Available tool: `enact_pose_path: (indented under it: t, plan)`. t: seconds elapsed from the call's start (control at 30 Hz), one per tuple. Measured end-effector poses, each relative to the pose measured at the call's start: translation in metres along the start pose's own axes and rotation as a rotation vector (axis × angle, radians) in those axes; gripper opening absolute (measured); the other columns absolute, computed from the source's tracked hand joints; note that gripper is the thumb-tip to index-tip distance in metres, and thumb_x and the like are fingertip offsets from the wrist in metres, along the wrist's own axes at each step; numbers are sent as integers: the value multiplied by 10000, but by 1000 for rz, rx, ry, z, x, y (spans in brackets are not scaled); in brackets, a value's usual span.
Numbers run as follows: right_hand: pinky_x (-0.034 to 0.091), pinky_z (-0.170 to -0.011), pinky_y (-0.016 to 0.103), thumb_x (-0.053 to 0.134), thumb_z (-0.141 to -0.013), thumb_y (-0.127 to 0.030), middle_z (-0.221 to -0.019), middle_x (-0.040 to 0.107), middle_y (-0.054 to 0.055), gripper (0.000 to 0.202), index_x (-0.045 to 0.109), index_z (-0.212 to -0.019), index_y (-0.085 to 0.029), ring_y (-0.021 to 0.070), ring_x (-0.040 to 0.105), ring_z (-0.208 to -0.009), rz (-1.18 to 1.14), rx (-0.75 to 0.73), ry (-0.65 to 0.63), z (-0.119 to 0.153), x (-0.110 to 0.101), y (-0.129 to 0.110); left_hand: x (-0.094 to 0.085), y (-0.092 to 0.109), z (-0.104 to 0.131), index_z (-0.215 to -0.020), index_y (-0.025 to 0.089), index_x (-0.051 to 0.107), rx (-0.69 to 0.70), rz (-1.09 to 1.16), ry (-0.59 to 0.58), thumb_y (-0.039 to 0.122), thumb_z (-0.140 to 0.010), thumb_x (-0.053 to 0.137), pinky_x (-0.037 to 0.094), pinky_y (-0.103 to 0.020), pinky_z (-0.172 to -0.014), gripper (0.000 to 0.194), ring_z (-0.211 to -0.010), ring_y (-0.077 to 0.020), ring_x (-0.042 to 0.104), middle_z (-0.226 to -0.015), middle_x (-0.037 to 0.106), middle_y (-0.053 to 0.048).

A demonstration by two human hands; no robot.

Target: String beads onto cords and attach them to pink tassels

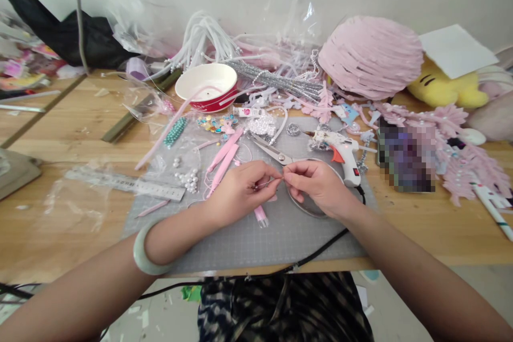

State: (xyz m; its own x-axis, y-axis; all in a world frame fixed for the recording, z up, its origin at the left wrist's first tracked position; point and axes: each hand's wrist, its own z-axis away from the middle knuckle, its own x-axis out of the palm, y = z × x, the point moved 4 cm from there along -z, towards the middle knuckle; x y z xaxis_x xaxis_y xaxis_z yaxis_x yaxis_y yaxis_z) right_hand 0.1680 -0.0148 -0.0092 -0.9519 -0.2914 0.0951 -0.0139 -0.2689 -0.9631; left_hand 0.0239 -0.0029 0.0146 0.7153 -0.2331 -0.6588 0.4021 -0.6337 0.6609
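My left hand (pixel 244 189) and my right hand (pixel 315 184) meet fingertip to fingertip over the grey cutting mat (pixel 240 248). Both are pinched closed on something small and thin, too fine to make out. Silver scissors (pixel 280 157) lie just behind the fingers, blades pointing up and left. Partly under my right hand is a round metal-rimmed ring (pixel 308 212). Pink strips (pixel 224 163) with thin pink cord lie beside my left hand. A white glue gun (pixel 345 157) with an orange trigger rests to the right of my right hand. White beads (pixel 188 179) sit left on the mat.
A red and white bowl (pixel 208 99), grey-silver stems (pixel 280 83) and a large pink striped ball (pixel 371 56) stand behind. A ruler (pixel 124 184) lies left, a blurred-out phone (pixel 406 157) right. The glue gun's black cable (pixel 320 251) crosses the mat's front. Teal beads (pixel 175 132) lie farther back.
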Motion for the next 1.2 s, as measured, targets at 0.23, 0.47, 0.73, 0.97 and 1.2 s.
enact_pose_path:
  t: [0.23, 0.47, 0.73, 0.97, 1.2]
  plan:
    - [334, -425, 188, 608, -743, -274, -500, 492, -51, 151, 587, -681, -138, 48, 419, -427, -47, 10, -10, 0, 2, 1, 5, -5, 1, -777, 160, 608, -179, 194, -7, 210, -785, 530, 328, -155, -444, 93, -477, -61, 395, -528, 422, 62]
    - [423, -485, 199, 717, -652, -242, -578, 596, -35, 152, 656, -758, -152, 60, 518, -480, -150, -1, 60, -2, -2, 1, 5, -9, 3, -743, 152, 585, -273, 268, 27, 187, -777, 512, 348, -158, -466, 87, -459, -51, 330, -511, 329, 80]
    - [485, -580, 242, 755, -594, -230, -639, 662, -16, 175, 698, -750, -177, 92, 598, -543, -143, -95, 167, 2, -3, -1, 3, -6, 3, -740, 138, 589, -290, 295, 70, 208, -779, 518, 342, -148, -425, 107, -456, -54, 383, -503, 392, 64]
    - [500, -559, 233, 738, -617, -242, -661, 672, -4, 154, 684, -741, -169, 111, 614, -580, 2, -165, 193, 6, 3, -6, 4, -6, 5, -777, 135, 596, -291, 287, 51, 236, -790, 516, 357, -173, -439, 129, -469, -79, 485, -501, 452, 51]
    - [512, -583, 218, 678, -697, -214, -736, 678, 7, 82, 695, -772, -186, 116, 621, -649, 245, -318, 220, 9, 3, -13, 3, -5, 4, -769, 145, 585, -254, 265, 44, 214, -791, 507, 345, -170, -448, 106, -446, -68, 475, -475, 420, 71]
